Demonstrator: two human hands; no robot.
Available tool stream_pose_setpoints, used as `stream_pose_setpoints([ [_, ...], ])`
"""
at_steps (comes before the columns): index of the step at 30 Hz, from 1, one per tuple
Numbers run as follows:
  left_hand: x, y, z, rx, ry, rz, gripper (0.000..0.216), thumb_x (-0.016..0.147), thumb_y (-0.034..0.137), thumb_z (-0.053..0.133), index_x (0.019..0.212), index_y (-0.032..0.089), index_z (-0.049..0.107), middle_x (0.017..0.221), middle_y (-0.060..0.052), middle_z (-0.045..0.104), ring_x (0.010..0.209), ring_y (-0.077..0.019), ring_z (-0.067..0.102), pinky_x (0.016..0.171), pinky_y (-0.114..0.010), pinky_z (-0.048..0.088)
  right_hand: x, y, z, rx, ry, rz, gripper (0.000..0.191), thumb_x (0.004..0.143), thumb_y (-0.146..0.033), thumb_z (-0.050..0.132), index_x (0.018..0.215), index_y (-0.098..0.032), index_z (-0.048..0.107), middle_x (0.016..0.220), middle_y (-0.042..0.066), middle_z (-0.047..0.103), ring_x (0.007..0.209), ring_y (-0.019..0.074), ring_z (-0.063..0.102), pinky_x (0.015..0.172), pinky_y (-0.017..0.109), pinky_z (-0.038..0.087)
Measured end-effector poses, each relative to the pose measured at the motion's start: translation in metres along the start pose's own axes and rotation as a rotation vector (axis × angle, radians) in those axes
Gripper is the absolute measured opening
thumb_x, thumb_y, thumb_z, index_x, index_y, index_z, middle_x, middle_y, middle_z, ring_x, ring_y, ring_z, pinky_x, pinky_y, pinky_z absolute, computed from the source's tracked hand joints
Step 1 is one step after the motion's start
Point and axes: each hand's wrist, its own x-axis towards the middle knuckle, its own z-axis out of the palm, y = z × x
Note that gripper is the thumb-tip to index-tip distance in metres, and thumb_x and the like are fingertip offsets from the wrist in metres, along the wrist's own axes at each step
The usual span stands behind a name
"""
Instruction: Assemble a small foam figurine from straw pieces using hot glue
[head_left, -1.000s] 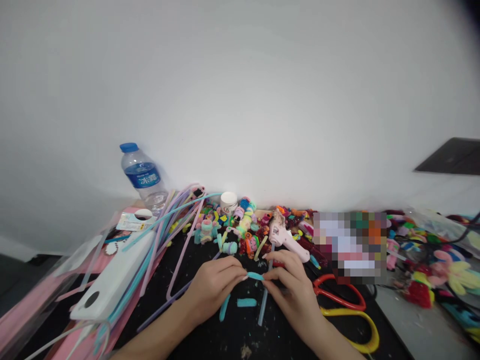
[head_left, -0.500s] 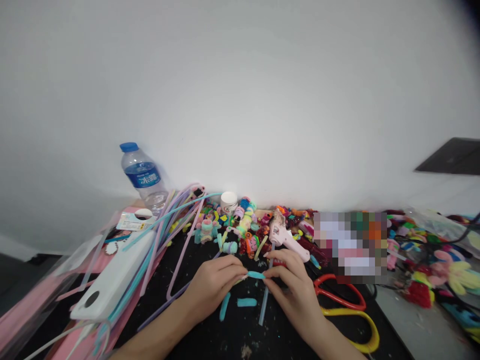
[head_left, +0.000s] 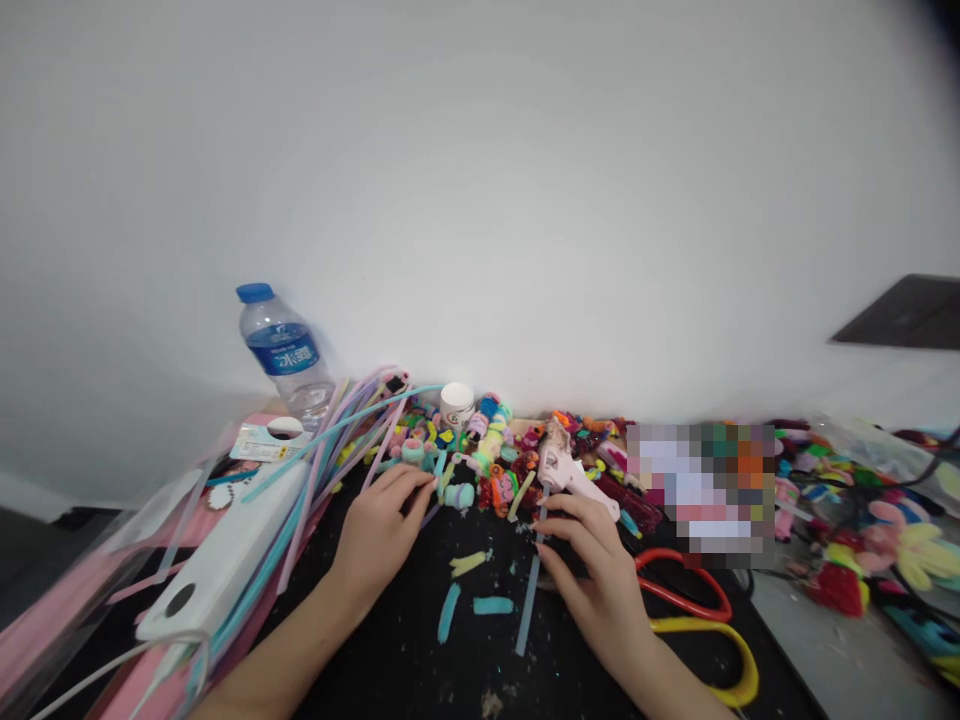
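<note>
My left hand (head_left: 386, 530) is at the left of the work area, its thumb and finger closed at a short light-blue pipe cleaner piece (head_left: 440, 464) beside the small figures. My right hand (head_left: 589, 560) hovers by a clear glue stick (head_left: 529, 605), fingers curved and apart, with nothing visible between them. The stick runs out of a pale pink glue gun (head_left: 574, 482). Between my hands lie a yellow pipe cleaner piece (head_left: 469, 564) and two blue pieces, one slanted (head_left: 448, 612) and one level (head_left: 493, 605). A teal striped roll (head_left: 459, 496) lies just behind them.
Red-and-yellow-handled scissors (head_left: 739, 665) lie right of my right hand. Left are a white power bank-like slab (head_left: 225, 560), long pipe cleaners (head_left: 300, 520) and a water bottle (head_left: 285, 345). Colourful fuzzy figures and a white paper cup (head_left: 457, 402) line the wall.
My hands have moved apart. The left went up and left; the right stays near the glue stick. The blue piece between them is gone from there, and the yellow piece now lies uncovered.
</note>
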Motion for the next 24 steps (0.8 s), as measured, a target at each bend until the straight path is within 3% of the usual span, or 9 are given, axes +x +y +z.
stream_pose_setpoints([
  [12, 0.0012, 0.0027, -0.001, 0.062, -0.186, -0.093, 0.009, 0.082, 0.019, 0.052, 0.076, 0.019, 0.059, 0.076, 0.0, 0.059, 0.058, -0.0135, 0.053, 0.059, -0.027, 0.043, -0.0022, 0.0015, 0.0008, 0.027, -0.033, -0.002, 0.012, 0.085, -0.014, 0.053, 0.093, -0.021, 0.058, 0.106, 0.01, 0.057, 0.105, 0.0244, 0.052, 0.086, 0.043, 0.044],
  [19, 0.0018, 0.003, -0.001, 0.074, -0.174, -0.127, 0.003, 0.082, 0.019, 0.052, 0.079, 0.019, 0.054, 0.078, -0.001, 0.057, 0.059, -0.0145, 0.053, 0.062, -0.029, 0.043, -0.0018, 0.0019, 0.0005, 0.022, -0.042, 0.006, 0.013, 0.085, -0.013, 0.053, 0.093, -0.022, 0.058, 0.106, 0.009, 0.057, 0.105, 0.0245, 0.052, 0.086, 0.043, 0.044],
  [24, 0.001, -0.0001, 0.0007, 0.055, -0.209, -0.112, 0.011, 0.087, 0.022, 0.047, 0.087, 0.02, 0.058, 0.09, -0.004, 0.061, 0.077, -0.0189, 0.059, 0.07, -0.031, 0.044, -0.0023, 0.0016, 0.0001, 0.032, -0.044, 0.0, 0.012, 0.085, -0.014, 0.053, 0.093, -0.021, 0.058, 0.105, 0.01, 0.057, 0.104, 0.0244, 0.052, 0.085, 0.043, 0.044],
])
